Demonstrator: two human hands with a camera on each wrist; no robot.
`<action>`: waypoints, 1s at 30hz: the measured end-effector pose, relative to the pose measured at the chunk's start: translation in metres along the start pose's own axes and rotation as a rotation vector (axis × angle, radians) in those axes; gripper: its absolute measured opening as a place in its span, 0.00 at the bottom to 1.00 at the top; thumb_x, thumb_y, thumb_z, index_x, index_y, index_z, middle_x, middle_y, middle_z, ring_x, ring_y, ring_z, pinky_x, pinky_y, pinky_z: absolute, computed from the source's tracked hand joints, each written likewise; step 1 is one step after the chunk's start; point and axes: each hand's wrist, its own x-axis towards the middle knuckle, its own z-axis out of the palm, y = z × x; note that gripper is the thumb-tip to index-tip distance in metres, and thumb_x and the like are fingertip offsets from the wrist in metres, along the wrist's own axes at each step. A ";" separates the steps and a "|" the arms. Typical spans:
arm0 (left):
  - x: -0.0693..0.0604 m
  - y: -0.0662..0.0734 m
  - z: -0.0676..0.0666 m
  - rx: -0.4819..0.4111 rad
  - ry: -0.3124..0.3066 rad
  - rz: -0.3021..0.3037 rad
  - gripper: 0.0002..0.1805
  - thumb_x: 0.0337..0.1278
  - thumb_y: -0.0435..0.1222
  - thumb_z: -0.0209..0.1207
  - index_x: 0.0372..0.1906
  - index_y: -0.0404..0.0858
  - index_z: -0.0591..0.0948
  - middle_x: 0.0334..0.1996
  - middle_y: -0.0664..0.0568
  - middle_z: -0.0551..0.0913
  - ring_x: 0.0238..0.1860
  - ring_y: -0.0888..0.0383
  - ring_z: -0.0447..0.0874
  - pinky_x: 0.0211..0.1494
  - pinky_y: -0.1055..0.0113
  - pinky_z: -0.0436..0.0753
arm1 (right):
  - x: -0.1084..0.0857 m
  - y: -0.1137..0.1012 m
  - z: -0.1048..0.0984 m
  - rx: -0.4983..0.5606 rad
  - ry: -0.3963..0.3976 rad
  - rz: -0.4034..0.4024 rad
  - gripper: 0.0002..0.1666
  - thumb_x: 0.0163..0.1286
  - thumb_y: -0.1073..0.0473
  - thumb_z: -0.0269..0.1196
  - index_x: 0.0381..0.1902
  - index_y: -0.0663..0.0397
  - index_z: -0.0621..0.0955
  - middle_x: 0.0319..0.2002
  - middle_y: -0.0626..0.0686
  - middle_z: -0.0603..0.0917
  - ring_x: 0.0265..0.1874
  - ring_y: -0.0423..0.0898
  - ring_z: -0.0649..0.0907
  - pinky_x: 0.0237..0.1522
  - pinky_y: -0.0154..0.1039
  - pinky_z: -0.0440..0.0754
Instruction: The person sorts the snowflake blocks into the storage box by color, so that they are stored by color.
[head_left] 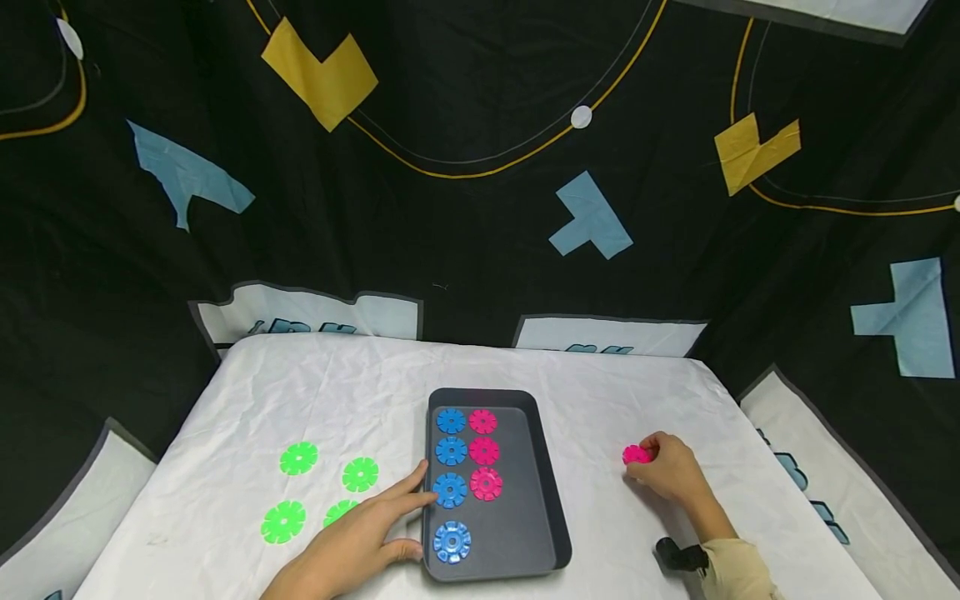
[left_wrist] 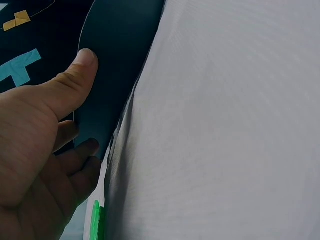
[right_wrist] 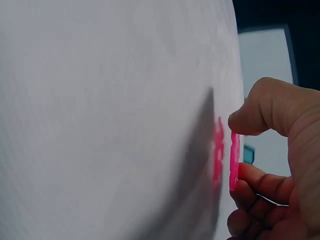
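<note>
A dark grey baking tray (head_left: pixel 525 533) lies on the white cloth. In its left column are several blue notched plastic discs (head_left: pixel 452 450), with 3 pink notched discs (head_left: pixel 483 451) beside the upper ones. My left hand (head_left: pixel 352 537) rests against the tray's left side, its thumb (left_wrist: pixel 86 65) touching the outer wall and its other fingers fairly relaxed. To the right of the tray, my right hand (head_left: pixel 675 471) pinches a pink notched disc (right_wrist: pixel 234 162) on edge between thumb and fingers, close over the cloth. A pink patch shows beside it in the right wrist view; shadow or disc, I cannot tell.
Several green notched discs (head_left: pixel 298 458) lie on the cloth left of the tray, one partly hidden behind my left hand. A black device (head_left: pixel 678 556) sits at my right wrist. Dark fabric with blue and yellow tape hangs behind the white-covered table (head_left: pixel 360 367).
</note>
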 end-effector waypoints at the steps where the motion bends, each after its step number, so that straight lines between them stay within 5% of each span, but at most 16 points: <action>1: 0.000 0.000 0.000 0.000 -0.002 -0.001 0.39 0.52 0.58 0.61 0.69 0.48 0.72 0.77 0.52 0.51 0.70 0.51 0.62 0.63 0.50 0.72 | -0.001 -0.004 0.000 0.005 0.004 -0.011 0.29 0.50 0.53 0.73 0.44 0.65 0.77 0.36 0.55 0.79 0.34 0.49 0.77 0.33 0.41 0.77; 15: -0.001 -0.001 0.000 -0.004 -0.011 -0.014 0.38 0.53 0.57 0.62 0.69 0.48 0.72 0.77 0.51 0.51 0.71 0.50 0.61 0.63 0.49 0.72 | -0.011 -0.060 -0.001 -0.028 0.123 -0.266 0.24 0.43 0.56 0.75 0.38 0.58 0.79 0.33 0.50 0.78 0.29 0.45 0.75 0.32 0.40 0.75; 30: 0.000 0.000 -0.001 0.005 -0.011 -0.010 0.39 0.53 0.58 0.60 0.69 0.48 0.72 0.77 0.53 0.50 0.70 0.50 0.62 0.63 0.50 0.72 | -0.032 -0.108 0.003 -0.053 0.121 -0.509 0.24 0.38 0.56 0.74 0.36 0.51 0.80 0.32 0.43 0.77 0.33 0.45 0.78 0.35 0.39 0.76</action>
